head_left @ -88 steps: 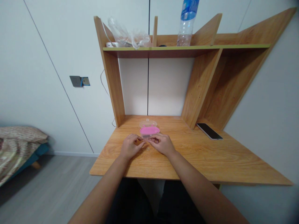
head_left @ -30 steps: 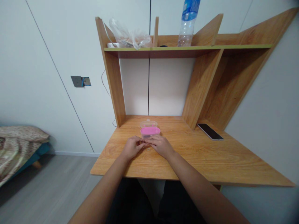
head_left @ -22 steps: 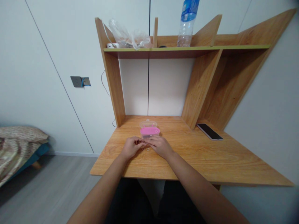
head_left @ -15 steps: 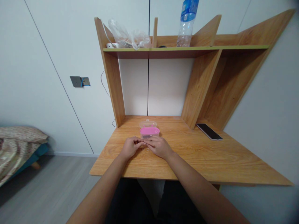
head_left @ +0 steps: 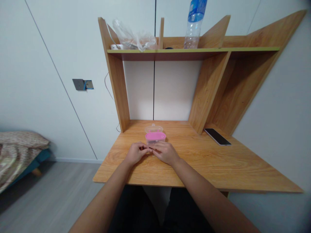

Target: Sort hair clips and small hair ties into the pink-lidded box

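Note:
A small pink box (head_left: 155,136) with its clear lid open behind it sits on the wooden desk (head_left: 206,161), just beyond my hands. My left hand (head_left: 135,153) and my right hand (head_left: 165,152) meet fingertip to fingertip in front of the box, both pinched on something tiny and dark that I cannot make out. Both hands rest on or just above the desk top.
A black phone (head_left: 217,136) lies at the desk's right rear. On the upper shelf (head_left: 194,49) stand a plastic water bottle (head_left: 194,26) and a crumpled clear bag (head_left: 136,37). A wall socket (head_left: 82,84) and a bed (head_left: 17,152) are to the left.
Hardly anything has shifted. My hands stay together in front of the pink box, with only small movements of the fingers.

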Demonstrator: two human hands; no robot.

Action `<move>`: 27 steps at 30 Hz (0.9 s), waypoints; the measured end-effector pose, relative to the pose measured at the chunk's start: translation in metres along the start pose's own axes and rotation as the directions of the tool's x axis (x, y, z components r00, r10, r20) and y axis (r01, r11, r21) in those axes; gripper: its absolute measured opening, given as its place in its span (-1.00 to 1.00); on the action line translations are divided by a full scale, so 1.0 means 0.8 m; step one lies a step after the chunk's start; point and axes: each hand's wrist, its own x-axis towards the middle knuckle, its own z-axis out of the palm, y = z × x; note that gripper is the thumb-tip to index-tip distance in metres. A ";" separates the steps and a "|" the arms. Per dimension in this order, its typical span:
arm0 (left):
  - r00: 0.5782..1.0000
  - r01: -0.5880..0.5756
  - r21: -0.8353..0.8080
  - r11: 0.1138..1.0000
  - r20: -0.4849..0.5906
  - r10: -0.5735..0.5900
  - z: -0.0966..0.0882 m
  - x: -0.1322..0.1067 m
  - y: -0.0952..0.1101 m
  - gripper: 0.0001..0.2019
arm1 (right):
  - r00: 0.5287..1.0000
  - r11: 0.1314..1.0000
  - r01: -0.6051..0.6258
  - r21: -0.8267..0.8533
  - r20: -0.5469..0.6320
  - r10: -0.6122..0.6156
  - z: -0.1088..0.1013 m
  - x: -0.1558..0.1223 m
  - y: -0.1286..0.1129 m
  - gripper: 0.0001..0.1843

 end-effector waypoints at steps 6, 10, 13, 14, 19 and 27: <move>1.000 -0.019 -0.024 1.000 0.001 0.019 0.002 -0.001 0.000 -0.74 | 1.000 1.000 -0.018 0.004 -0.020 0.018 -0.002 0.002 -0.001 -0.73; 1.000 -0.028 -0.045 0.999 0.009 0.028 0.001 -0.002 0.003 -0.70 | 0.999 1.000 -0.020 0.016 -0.027 0.020 -0.002 0.003 -0.001 -0.77; 1.000 -0.026 -0.056 0.998 0.002 0.026 0.000 -0.002 0.005 -0.68 | 0.999 0.999 -0.019 0.028 -0.027 0.019 -0.002 0.004 -0.001 -0.79; 1.000 -0.028 -0.061 0.998 0.003 0.028 0.000 -0.002 0.006 -0.68 | 0.999 0.999 -0.022 0.032 -0.029 0.022 -0.001 0.004 -0.001 -0.79; 0.999 -0.043 -0.086 0.995 0.027 0.045 0.000 -0.002 0.006 -0.67 | 0.998 0.998 -0.048 0.043 -0.049 0.050 -0.003 0.003 -0.003 -0.82; 0.998 -0.053 -0.104 0.993 0.015 0.055 -0.001 -0.005 0.007 -0.57 | 0.991 0.994 -0.090 0.055 -0.094 0.095 -0.007 0.004 -0.007 -0.85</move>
